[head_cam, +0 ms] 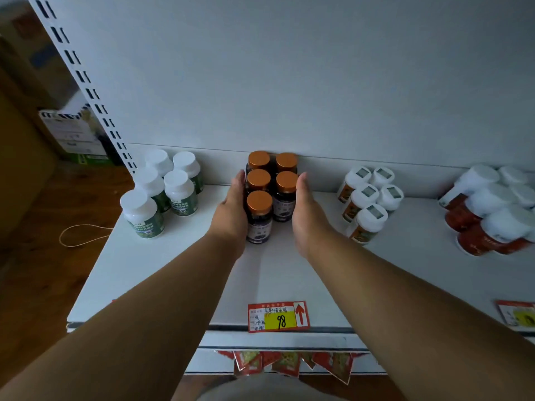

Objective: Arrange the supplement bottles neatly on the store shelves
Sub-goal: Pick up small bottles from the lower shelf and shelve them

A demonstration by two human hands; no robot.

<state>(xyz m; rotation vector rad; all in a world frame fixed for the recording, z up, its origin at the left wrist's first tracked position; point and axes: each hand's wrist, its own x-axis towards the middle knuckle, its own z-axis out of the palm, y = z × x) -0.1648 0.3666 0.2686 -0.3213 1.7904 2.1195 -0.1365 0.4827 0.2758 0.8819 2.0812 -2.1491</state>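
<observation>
White shelf [318, 270], back edge — orange-capped bottles [270, 192] are standing in two front-to-back rows. Left hand [231, 209] and right hand [307, 215] are flanking them, fingers straight and together, pressing inward — the cluster's long axis is running straight away between the palms.

Dim, cool-toned scene w/ bluish-grey cast over the white back panel [289, 82] and shelf [173, 256]; no strong direct source visible. Light is soft and diffuse, slightly brighter on the white caps at far right [489, 195]. Shadows faint: a weak one under the left hand [231, 209] and right hand [307, 215], none hard-edged. No glare; orange caps [259, 201] show only a dull sheen. Wide-angle distortion: slotted upright [84, 82] leans, shelf front edge bows, forearms stretch toward corners. Sharpness moderate at centre; price tag [278, 316] legible. Left edge, incl. floor and boxes [72, 131], dark and soft.
</observation>
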